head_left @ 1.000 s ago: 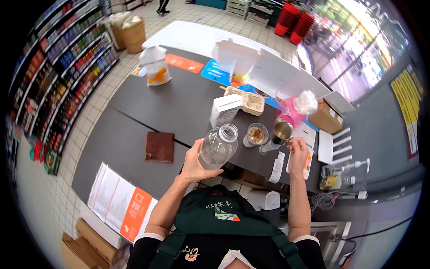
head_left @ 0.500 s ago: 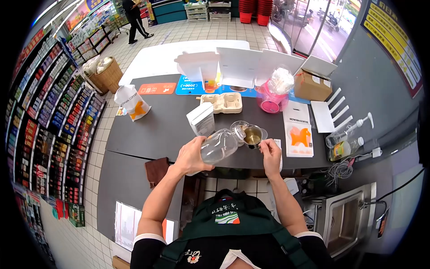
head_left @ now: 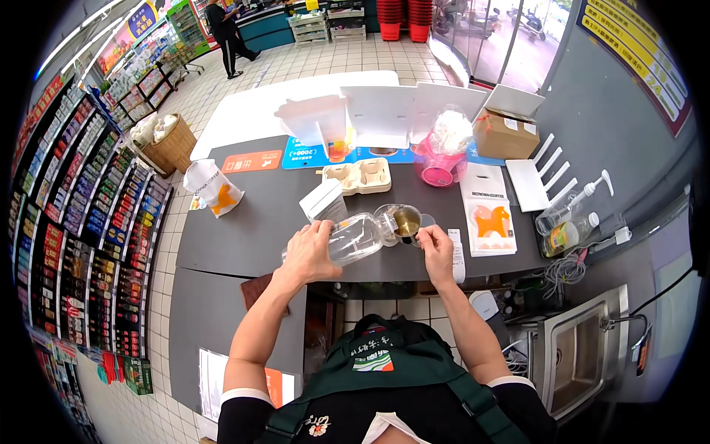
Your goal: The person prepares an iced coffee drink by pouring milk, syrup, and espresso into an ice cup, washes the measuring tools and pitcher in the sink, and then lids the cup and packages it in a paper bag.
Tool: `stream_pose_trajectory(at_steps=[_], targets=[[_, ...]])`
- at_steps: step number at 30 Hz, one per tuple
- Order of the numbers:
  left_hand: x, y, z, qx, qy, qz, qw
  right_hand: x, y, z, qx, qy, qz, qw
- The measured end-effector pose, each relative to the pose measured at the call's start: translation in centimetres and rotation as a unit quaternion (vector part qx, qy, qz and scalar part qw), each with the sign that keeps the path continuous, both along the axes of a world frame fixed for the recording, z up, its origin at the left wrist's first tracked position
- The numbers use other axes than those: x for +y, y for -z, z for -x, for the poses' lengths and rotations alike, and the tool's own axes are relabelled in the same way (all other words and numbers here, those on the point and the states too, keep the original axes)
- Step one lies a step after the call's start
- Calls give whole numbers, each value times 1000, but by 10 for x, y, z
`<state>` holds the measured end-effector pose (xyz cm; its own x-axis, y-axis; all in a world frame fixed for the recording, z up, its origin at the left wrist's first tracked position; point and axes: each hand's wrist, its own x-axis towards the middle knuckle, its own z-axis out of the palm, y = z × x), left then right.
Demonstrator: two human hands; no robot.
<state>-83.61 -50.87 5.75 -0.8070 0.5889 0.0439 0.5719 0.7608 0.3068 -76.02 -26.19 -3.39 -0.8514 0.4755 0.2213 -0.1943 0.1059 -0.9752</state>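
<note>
My left hand (head_left: 307,250) is wrapped around a clear bottle (head_left: 353,239), tilted with its neck pointing right. The bottle's mouth meets the rim of a small metal measuring cup (head_left: 407,221) containing yellowish liquid. My right hand (head_left: 436,250) pinches the handle of this cup at its right side. Beneath and around the cup shows part of a clear glass or plastic vessel (head_left: 390,212), mostly covered. Just behind the bottle stands a white printed carton (head_left: 323,201).
Farther back on the dark counter (head_left: 259,222) are a cardboard cup carrier (head_left: 357,176), a pink container (head_left: 438,164) and a white paper bag (head_left: 212,186). To the right lie printed bags (head_left: 488,214), pump bottles (head_left: 573,211) and a sink (head_left: 584,355). A person (head_left: 224,37) stands in the distance.
The camera view has shifted slightly. The bottle appears closer to horizontal, and my left hand sits a little farther from the measuring cup. Both hands keep their hold.
</note>
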Motion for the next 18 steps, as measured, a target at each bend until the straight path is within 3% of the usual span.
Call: stream_pose_trajectory(at_steps=[9,18], targets=[[-1,-3,9,23,-5,53,998,2,7,0,-46,-14,2,999],[0,-9,11,37,2,60,998,3,15,3,-13,2,7,1000]])
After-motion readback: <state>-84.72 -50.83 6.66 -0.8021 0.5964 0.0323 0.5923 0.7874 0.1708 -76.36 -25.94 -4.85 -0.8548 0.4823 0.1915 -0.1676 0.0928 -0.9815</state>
